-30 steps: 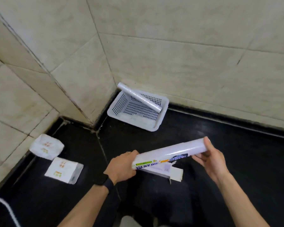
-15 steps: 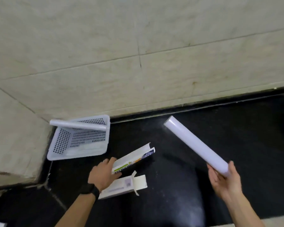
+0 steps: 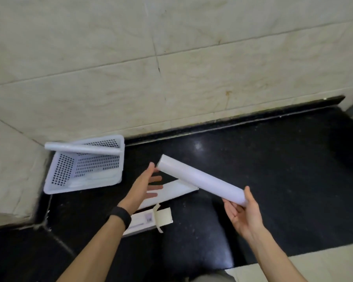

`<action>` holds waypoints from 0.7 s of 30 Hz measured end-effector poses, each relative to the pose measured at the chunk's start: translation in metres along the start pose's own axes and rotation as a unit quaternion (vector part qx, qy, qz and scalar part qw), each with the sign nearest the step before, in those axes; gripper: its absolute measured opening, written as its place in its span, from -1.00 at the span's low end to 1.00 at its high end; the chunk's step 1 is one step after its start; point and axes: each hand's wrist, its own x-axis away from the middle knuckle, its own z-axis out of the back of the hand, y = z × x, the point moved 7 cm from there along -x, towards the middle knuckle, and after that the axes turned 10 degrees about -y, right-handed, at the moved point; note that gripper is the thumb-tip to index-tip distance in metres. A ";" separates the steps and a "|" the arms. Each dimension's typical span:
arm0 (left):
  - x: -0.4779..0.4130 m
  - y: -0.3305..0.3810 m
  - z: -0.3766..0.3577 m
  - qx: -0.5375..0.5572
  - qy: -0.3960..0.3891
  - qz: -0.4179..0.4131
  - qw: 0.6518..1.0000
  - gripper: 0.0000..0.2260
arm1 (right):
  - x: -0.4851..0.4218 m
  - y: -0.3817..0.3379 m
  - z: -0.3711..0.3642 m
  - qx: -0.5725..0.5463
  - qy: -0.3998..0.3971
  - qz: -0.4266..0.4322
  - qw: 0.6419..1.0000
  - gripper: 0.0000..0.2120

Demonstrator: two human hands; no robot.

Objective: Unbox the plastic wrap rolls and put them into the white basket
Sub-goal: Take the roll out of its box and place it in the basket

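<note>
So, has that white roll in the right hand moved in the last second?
Yes. The plastic wrap roll, held by the right hand, has swung left, its far end nearer the white basket.

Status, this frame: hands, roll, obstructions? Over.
Right-hand grip holds plastic wrap roll by near end. Left-hand grip open at far end. White basket to the left, second roll across its rim. Two opened boxes on floor beneath, not blocking.
</note>
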 end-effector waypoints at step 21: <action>0.114 -0.057 0.213 0.225 0.256 -0.119 0.933 -0.54 | 0.015 0.188 -0.312 0.858 -0.353 0.291 0.235 -0.29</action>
